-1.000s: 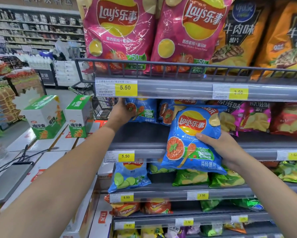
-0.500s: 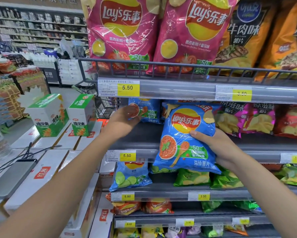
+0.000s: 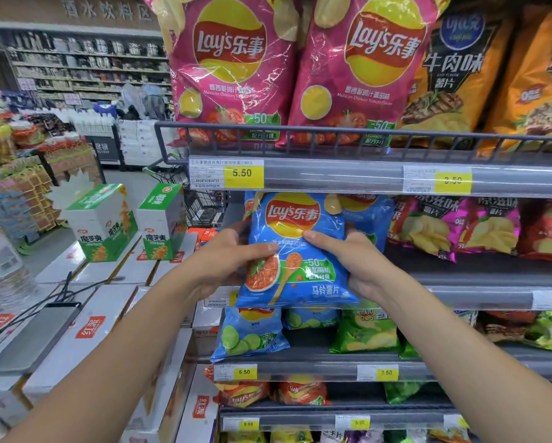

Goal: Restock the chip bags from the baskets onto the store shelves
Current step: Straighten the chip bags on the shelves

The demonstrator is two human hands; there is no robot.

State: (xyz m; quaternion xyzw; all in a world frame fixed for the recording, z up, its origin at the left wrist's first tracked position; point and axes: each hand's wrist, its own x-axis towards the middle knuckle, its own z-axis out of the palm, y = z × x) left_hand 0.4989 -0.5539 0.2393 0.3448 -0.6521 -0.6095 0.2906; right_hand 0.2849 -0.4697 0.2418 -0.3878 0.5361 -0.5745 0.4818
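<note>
A blue Lay's chip bag stands upright at the front left of the second shelf, just under the 5.50 price tag. My left hand grips its left edge, thumb across the front. My right hand grips its right edge the same way. More blue bags stand behind it on that shelf. No basket is in view.
Big pink Lay's bags and orange bags fill the railed top shelf. Purple bags sit right of the blue ones. Lower shelves hold blue, green and red bags. Stacked white cartons and green boxes stand at left.
My left hand came off the shelved bags and took the blue bag's left edge. The bag moved up and left, closer to the shelf, now held by both hands.
</note>
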